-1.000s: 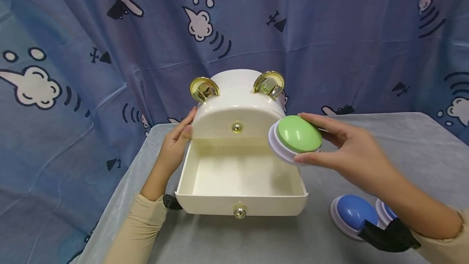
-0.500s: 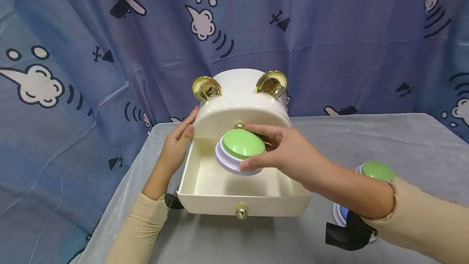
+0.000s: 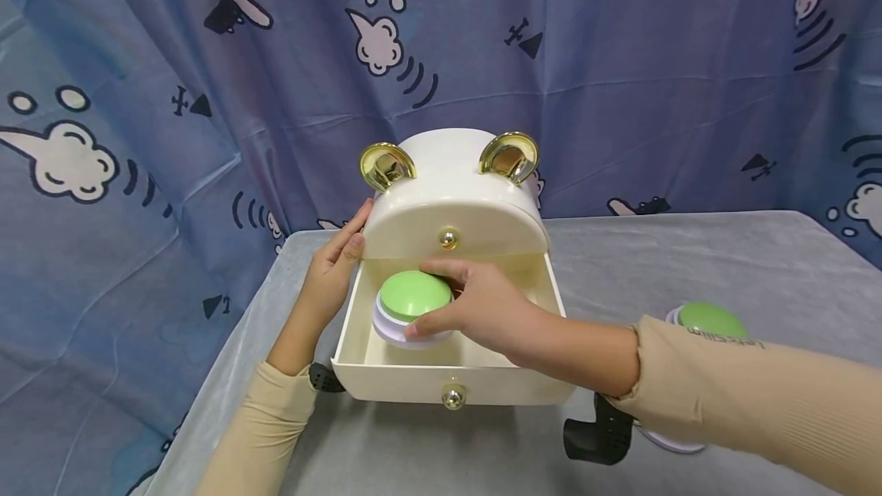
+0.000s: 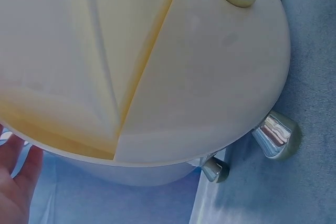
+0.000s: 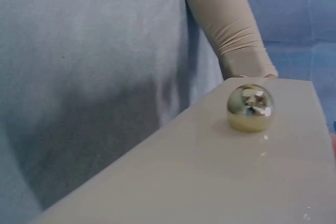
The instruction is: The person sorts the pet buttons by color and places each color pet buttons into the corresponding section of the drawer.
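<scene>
A white bear-eared storage box (image 3: 458,174) stands on the table, its lower drawer (image 3: 386,383) pulled out. Inside the drawer area, toward its left half, my right hand (image 3: 482,308) grips a round push button (image 3: 416,295) with a green dome and a pale lilac base. Thumb and fingers pinch it from the right side. My left hand (image 3: 327,274) rests along the box's left side with fingers extended; its fingertips (image 4: 34,158) show beside the drawer wall in the left wrist view. The right wrist view shows the drawer front with its gold knob (image 5: 251,108), not the held button.
Another green-domed button (image 3: 713,318) lies on the grey table cover (image 3: 689,259) at right, partly behind the right sleeve. A pale base (image 3: 671,445) peeks out below that sleeve. Gold ears (image 3: 510,158) stick up from the box. A blue patterned curtain (image 3: 441,44) hangs behind.
My right hand has carried the green button from the box's right side leftward and down into the open drawer. The left hand has stayed at the box's side.
</scene>
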Motion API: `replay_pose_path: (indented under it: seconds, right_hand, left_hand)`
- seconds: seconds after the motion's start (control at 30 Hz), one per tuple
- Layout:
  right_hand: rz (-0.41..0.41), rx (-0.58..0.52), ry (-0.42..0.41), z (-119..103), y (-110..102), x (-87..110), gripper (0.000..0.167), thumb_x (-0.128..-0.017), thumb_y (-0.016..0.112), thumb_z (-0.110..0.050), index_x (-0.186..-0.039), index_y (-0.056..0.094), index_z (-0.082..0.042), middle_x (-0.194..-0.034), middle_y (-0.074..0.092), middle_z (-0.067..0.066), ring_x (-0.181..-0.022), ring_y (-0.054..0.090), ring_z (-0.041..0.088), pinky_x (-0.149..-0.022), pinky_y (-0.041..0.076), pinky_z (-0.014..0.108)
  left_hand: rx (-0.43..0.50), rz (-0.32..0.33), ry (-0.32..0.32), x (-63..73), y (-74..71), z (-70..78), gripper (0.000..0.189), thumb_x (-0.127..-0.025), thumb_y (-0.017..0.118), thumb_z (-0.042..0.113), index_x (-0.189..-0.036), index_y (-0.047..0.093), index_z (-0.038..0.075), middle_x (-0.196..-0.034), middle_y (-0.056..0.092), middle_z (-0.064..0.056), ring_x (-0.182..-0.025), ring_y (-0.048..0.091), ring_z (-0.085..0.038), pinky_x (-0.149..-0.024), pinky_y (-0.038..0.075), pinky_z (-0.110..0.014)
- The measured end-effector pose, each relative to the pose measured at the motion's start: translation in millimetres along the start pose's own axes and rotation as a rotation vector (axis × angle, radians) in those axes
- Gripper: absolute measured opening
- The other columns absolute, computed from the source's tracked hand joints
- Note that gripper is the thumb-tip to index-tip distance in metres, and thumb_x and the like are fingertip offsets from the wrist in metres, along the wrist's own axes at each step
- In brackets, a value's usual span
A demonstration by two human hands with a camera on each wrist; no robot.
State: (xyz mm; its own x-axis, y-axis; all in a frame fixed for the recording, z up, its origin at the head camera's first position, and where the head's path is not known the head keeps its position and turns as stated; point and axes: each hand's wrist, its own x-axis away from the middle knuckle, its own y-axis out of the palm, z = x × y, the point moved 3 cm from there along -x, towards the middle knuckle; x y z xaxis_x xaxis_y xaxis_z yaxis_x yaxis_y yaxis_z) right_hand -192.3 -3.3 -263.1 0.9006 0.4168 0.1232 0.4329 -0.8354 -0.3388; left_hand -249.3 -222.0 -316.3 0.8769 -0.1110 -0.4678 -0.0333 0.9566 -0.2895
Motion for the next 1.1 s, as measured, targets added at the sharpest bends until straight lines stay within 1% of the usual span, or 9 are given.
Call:
replay_pose_path:
  seconds: [0.23,0.4,0.6,0.7,0.93,1.1]
  right_hand:
    - [0.013,0.057,0.038,5,11,-11.9,0.074,-0.067,0.091,-0.01,-0.135,0.062,-0.009,-0.127,0.068,0.005,-0.108,0.062,0.017,-0.102,0.05,0.036]
    - [0.007,0.098,0.063,8,16,-18.7,0.076,-0.065,0.092,-0.008,-0.135,0.062,-0.009,-0.127,0.069,0.005,-0.106,0.062,0.016,-0.1,0.051,0.035]
    - [-0.04,0.164,0.041,9,17,-22.5,0.08,-0.064,0.093,-0.01,-0.137,0.06,-0.006,-0.131,0.067,0.006,-0.108,0.062,0.016,-0.1,0.051,0.034]
    - [-0.051,0.19,0.037,10,17,-22.9,0.081,-0.064,0.093,-0.011,-0.137,0.06,-0.005,-0.132,0.066,0.007,-0.11,0.062,0.016,-0.101,0.051,0.034]
    - [-0.027,0.22,0.023,17,18,-24.9,0.08,-0.064,0.094,-0.011,-0.136,0.061,-0.005,-0.135,0.064,0.008,-0.116,0.061,0.018,-0.106,0.048,0.037]
    - [-0.037,0.195,0.002,20,22,-27.4,0.074,-0.067,0.091,-0.006,-0.135,0.062,-0.005,-0.133,0.066,0.01,-0.117,0.063,0.018,-0.104,0.051,0.035]
  left_hand:
    - [-0.003,-0.001,-0.008,0.2,-0.9,-1.5,0.045,-0.109,0.04,0.023,-0.151,0.042,0.011,-0.16,0.037,-0.003,-0.15,0.031,-0.017,-0.124,0.026,-0.031]
    - [0.014,-0.008,-0.014,-0.4,0.3,-1.6,0.045,-0.108,0.04,0.024,-0.152,0.042,0.011,-0.16,0.037,-0.002,-0.15,0.031,-0.016,-0.124,0.026,-0.031]
    - [0.002,-0.02,-0.027,-0.8,-0.6,-2.3,0.045,-0.109,0.04,0.027,-0.152,0.042,0.015,-0.16,0.036,0.003,-0.15,0.031,-0.013,-0.124,0.026,-0.033]
    - [-0.003,-0.02,-0.022,-1.0,-0.4,-2.3,0.046,-0.109,0.04,0.027,-0.152,0.042,0.014,-0.161,0.036,0.002,-0.15,0.031,-0.015,-0.125,0.026,-0.035]
    - [-0.015,-0.018,-0.018,-0.2,0.5,-2.0,0.045,-0.109,0.039,0.025,-0.152,0.041,0.013,-0.161,0.036,-0.001,-0.15,0.031,-0.018,-0.123,0.027,-0.029]
    - [0.0,-0.011,-0.026,0.2,0.1,-1.5,0.045,-0.109,0.039,0.024,-0.152,0.042,0.013,-0.161,0.036,-0.001,-0.15,0.03,-0.018,-0.124,0.026,-0.033]
